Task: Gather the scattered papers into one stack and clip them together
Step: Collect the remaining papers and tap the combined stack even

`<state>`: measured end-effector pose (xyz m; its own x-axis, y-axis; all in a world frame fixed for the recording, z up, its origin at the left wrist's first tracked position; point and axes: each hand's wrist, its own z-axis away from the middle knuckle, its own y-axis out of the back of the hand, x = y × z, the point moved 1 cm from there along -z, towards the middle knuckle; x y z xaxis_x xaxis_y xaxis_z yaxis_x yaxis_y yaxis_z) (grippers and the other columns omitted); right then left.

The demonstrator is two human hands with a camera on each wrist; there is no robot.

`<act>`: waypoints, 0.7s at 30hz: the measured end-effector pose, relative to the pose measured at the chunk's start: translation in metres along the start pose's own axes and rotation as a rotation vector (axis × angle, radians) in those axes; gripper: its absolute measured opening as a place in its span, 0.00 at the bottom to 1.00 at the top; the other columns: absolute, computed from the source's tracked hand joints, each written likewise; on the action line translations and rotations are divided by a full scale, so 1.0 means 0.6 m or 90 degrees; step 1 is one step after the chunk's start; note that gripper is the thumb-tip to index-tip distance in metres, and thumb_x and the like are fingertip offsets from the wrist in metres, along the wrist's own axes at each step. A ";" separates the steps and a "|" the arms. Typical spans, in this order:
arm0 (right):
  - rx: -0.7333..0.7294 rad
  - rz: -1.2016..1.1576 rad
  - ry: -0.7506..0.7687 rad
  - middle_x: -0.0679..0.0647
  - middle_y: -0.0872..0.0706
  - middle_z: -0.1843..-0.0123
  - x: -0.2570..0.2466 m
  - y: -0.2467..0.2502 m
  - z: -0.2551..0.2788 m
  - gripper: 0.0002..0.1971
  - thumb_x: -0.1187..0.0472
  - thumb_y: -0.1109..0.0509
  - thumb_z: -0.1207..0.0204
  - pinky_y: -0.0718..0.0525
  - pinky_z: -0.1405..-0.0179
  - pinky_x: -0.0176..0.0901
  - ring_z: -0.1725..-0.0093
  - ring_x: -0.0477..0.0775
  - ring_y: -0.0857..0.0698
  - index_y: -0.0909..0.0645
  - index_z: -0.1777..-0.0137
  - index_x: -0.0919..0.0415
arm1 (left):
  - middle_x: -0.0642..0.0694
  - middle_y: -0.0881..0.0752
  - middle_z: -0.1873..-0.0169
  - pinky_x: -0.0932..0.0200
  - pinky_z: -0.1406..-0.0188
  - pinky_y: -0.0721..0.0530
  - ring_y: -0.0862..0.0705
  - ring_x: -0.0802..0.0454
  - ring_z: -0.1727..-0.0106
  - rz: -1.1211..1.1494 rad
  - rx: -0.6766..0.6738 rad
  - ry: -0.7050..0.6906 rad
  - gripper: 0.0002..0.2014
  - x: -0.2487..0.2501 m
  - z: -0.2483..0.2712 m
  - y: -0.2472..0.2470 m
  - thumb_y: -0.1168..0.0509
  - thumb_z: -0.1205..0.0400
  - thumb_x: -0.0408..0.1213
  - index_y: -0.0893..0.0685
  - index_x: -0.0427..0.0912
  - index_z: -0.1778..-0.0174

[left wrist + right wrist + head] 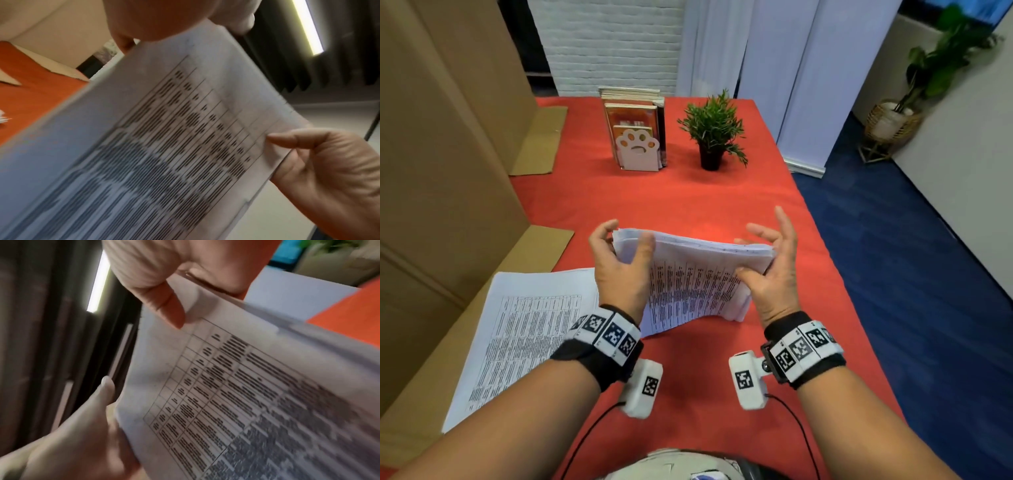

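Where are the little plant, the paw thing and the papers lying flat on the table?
little plant (714,125), head view, its green leaves.
paw bookend (636,150), head view, its white front.
flat papers (524,329), head view, the printed top sheet.

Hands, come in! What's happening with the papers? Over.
Left hand and right hand grip paper stack by its ends, stood on red table. Loose sheets still lie left. No clip seen.
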<state>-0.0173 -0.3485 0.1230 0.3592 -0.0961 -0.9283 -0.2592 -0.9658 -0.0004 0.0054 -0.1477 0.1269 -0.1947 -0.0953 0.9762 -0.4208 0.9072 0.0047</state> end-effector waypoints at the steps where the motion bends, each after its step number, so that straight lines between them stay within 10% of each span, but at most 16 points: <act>1: -0.009 0.040 0.044 0.60 0.24 0.36 -0.006 0.001 -0.002 0.48 0.84 0.36 0.39 0.14 0.48 0.41 0.42 0.56 0.16 0.40 0.25 0.41 | 0.49 0.23 0.47 0.63 0.41 0.27 0.24 0.55 0.47 0.005 0.015 -0.009 0.17 0.010 -0.005 -0.004 0.34 0.22 0.51 0.29 0.53 0.42; 5: -0.042 0.229 0.190 0.61 0.27 0.34 -0.005 -0.006 -0.017 0.32 0.85 0.41 0.39 0.22 0.37 0.37 0.43 0.45 0.21 0.18 0.36 0.62 | 0.58 0.20 0.60 0.77 0.57 0.27 0.23 0.71 0.60 0.005 0.064 -0.007 0.03 0.017 -0.026 -0.019 0.37 0.20 0.41 0.21 0.48 0.53; 8: -0.053 0.219 0.180 0.62 0.26 0.34 -0.006 -0.011 -0.017 0.32 0.86 0.43 0.39 0.25 0.37 0.31 0.41 0.35 0.24 0.18 0.37 0.65 | 0.59 0.19 0.57 0.76 0.51 0.28 0.22 0.74 0.57 0.051 0.037 -0.052 0.05 0.010 -0.026 -0.013 0.41 0.17 0.38 0.21 0.48 0.50; 12: 0.028 0.046 -0.043 0.59 0.24 0.32 0.007 -0.006 -0.010 0.40 0.83 0.40 0.44 0.21 0.39 0.38 0.39 0.46 0.20 0.33 0.31 0.53 | 0.48 0.23 0.43 0.61 0.37 0.25 0.22 0.52 0.42 0.023 -0.086 -0.030 0.25 -0.040 -0.012 0.012 0.29 0.29 0.50 0.33 0.63 0.39; 16: 0.016 -0.059 -0.273 0.52 0.22 0.49 0.049 -0.015 -0.006 0.41 0.89 0.42 0.42 0.18 0.61 0.34 0.54 0.47 0.22 0.35 0.33 0.51 | 0.49 0.21 0.50 0.53 0.46 0.18 0.19 0.50 0.48 -0.034 -0.154 0.134 0.36 -0.090 0.004 0.019 0.30 0.33 0.18 0.38 0.52 0.38; 21: 0.064 -0.089 -0.341 0.62 0.18 0.55 0.063 -0.034 -0.005 0.28 0.88 0.39 0.38 0.16 0.55 0.52 0.55 0.59 0.18 0.22 0.48 0.57 | 0.48 0.19 0.57 0.53 0.56 0.17 0.18 0.49 0.55 -0.023 -0.122 0.174 0.32 -0.102 0.011 0.006 0.41 0.33 0.13 0.31 0.59 0.49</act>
<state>0.0040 -0.3329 0.0891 -0.1027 0.1920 -0.9760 -0.3350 -0.9306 -0.1478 0.0099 -0.1413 0.0659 0.0727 -0.0384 0.9966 -0.2440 0.9682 0.0551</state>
